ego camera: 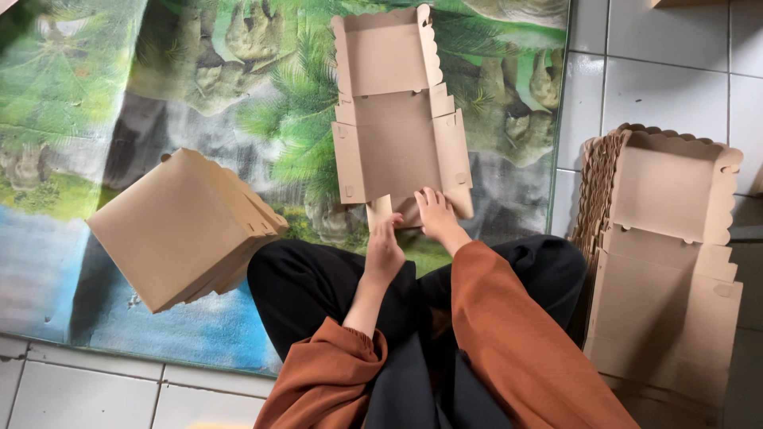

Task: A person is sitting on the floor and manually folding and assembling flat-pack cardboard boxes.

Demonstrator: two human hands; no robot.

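On the mat (95, 95) ahead of my knees I see the flat box blank (393, 119), my left hand (384, 253) pinching its near tab and my right hand (435, 213) pressed flat on its near flap, folded boxes (179, 226) left, blank stack (668, 254) right.

Under your hands, frame centre: unfolded box blank (393, 119) of matt brown cardboard, smooth-faced, with scalloped edges. Left of centre: folded boxes (179, 226) of the same matt cardboard. Right edge: stack of flat blanks (664, 262), same board. Beneath: printed mat (95, 95), slightly sheened. Floor tiles (668, 48): glossy, pale. Your sleeves (517, 342): matt rust-coloured cloth.
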